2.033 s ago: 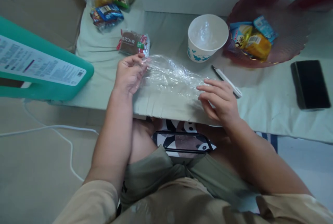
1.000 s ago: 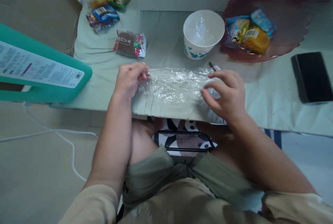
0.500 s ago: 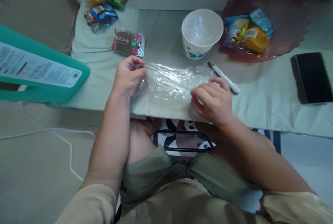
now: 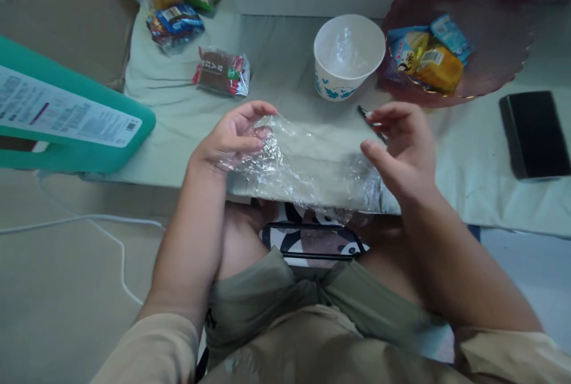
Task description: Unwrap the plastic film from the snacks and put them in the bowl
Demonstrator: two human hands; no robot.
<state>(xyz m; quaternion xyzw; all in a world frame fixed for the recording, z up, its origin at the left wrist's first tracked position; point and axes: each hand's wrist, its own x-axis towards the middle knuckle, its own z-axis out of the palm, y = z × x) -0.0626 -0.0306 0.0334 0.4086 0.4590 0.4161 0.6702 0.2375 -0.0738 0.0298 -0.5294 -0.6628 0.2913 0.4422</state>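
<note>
My left hand [image 4: 241, 131] has its fingers curled on a crinkled sheet of clear plastic film [image 4: 307, 170], which spreads to the right and hangs over the table's front edge. My right hand [image 4: 404, 149] is raised at the film's right end, thumb and fingers apart; whether the film touches it I cannot tell. Behind those fingers lies a utility knife [image 4: 362, 112], only its dark tip clearly showing. A white paper cup [image 4: 336, 84] with blue-green leaf prints stands upright just beyond. Left of the cup is a wrapped brown snack [image 4: 218, 72].
A reddish scalloped glass dish [image 4: 495, 57] at the back right holds several snack packets [image 4: 439, 66]. A black box-like object [image 4: 535, 134] sits at the right. On the left stands a green labelled container [image 4: 134, 134]. More packaged snacks [image 4: 176, 21] lie at the back left.
My right hand has come off the film, opened and moved right and up, now covering most of the knife. My left hand has shifted slightly right, and the film sags over the front edge.
</note>
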